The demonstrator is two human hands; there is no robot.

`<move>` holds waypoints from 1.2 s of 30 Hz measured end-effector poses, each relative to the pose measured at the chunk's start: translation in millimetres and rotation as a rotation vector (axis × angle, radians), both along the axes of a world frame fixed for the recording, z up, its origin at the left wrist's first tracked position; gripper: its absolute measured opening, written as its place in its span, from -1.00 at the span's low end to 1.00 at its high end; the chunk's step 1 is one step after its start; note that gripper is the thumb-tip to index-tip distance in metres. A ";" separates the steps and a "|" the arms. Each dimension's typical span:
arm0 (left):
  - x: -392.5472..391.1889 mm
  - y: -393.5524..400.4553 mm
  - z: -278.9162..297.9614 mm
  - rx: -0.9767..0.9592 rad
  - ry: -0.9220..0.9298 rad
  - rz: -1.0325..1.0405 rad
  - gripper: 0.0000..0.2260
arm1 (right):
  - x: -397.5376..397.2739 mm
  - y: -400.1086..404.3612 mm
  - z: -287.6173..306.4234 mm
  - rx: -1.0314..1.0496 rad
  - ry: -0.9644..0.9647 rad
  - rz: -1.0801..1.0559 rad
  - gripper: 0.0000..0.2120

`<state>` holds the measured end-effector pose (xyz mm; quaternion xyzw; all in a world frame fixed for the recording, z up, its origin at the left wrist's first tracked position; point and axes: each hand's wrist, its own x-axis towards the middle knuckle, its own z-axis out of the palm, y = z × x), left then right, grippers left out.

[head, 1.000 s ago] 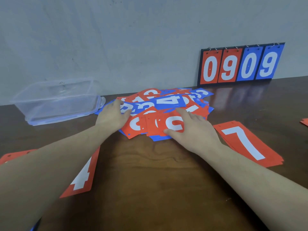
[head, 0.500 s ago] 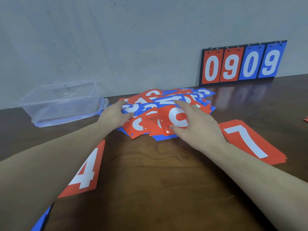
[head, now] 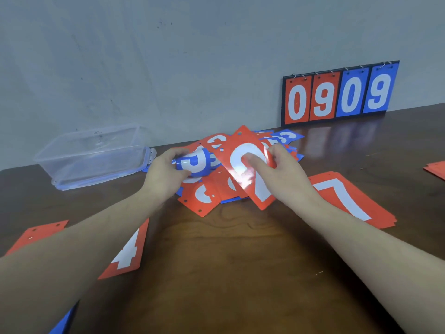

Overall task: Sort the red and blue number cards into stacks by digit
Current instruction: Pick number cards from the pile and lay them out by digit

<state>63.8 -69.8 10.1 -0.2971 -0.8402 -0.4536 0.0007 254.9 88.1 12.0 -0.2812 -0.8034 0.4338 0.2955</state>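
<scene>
At the lower left corner of the frame a small piece of a blue card [head: 63, 321] shows under the left forearm. A little higher, in the lower left part, a flat red card with a white 4 [head: 128, 251] lies on the dark brown wooden table [head: 228, 273], and to its left, partly covered by the forearm, lies another red card with punched holes [head: 38, 233].

At the right of the middle, a neat stack of red cards with a white 7 on top [head: 346, 198] lies on the table, just beside the right wrist. At the right edge of the frame the corner of another red stack [head: 435, 168] shows.

In the centre of the frame lies the mixed pile of red and blue number cards [head: 207, 196]. The right hand [head: 286, 174] pinches a tilted red card with a white digit [head: 245, 165], thumb on the face and the other fingers curled behind it; the card is lifted above the pile. The left hand [head: 166, 173] grips a bent blue card with a white digit [head: 196, 163], its fingers curled round the edge of the card.

In the left middle of the frame, a clear plastic box with a bluish rim [head: 96, 153] stands near the grey wall [head: 168, 68]. In the upper right, a black flip scoreboard showing 0 9 0 9 [head: 339, 95] stands against the wall, two cards red and two blue.
</scene>
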 end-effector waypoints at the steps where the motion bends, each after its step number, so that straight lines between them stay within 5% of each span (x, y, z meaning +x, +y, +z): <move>1: 3.6 -1.6 1.2 0.027 -0.021 -0.009 -0.53 | -0.3 1.0 -0.1 -0.016 -0.001 0.013 -0.56; 6: 18.9 -11.8 9.2 0.114 0.017 -0.083 -0.31 | 4.5 -4.4 -3.5 -0.170 0.053 0.124 -0.69; 11: 40.6 -33.1 9.2 0.243 -0.312 -0.142 -0.35 | 4.4 -13.2 -4.1 -0.263 0.043 0.198 -0.69; 21: 78.4 -114.7 13.5 0.294 -0.543 -0.143 -0.55 | 0.8 -42.2 4.4 -0.431 -0.062 0.325 -0.67; 27: 84.4 -176.6 11.4 0.336 -0.510 0.033 -0.72 | -2.7 -91.8 11.9 -0.704 -0.027 0.448 -0.76; 36: 81.1 -270.9 7.6 0.420 -0.465 0.152 -0.59 | -27.1 -163.6 13.6 -0.549 -0.078 0.584 -0.81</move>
